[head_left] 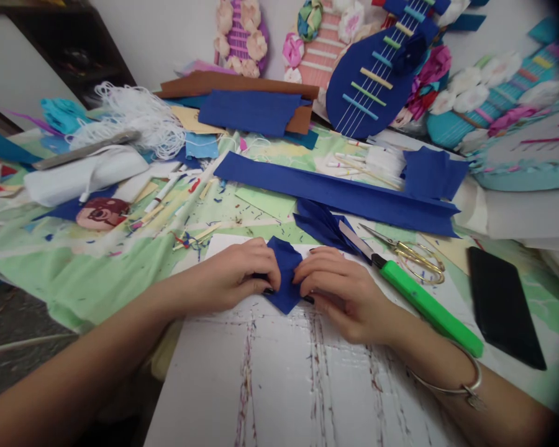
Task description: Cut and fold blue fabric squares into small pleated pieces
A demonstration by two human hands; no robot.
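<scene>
Between my two hands is a small piece of dark blue crepe paper [285, 279], its lower end pointed, over a white board [279, 372] streaked with scraped lines. My left hand [242, 273] pinches the left edge of the piece with bent fingers. On the opposite edge, my right hand [340, 288] grips it between thumb and fingers. Just beyond lies a crumpled blue crepe strip [323, 223]. A utility knife [428, 304] with a green handle rests to the right of my right hand, beside gold-handled scissors [412, 254].
A long folded blue strip [340, 192] crosses the table behind my hands. A black phone-like slab [505, 307] lies at right. White cord [135, 121] is heaped back left, near a white glue-gun-like tool [88, 174]. Decorated guitar-shaped pieces [377, 74] lean on the wall.
</scene>
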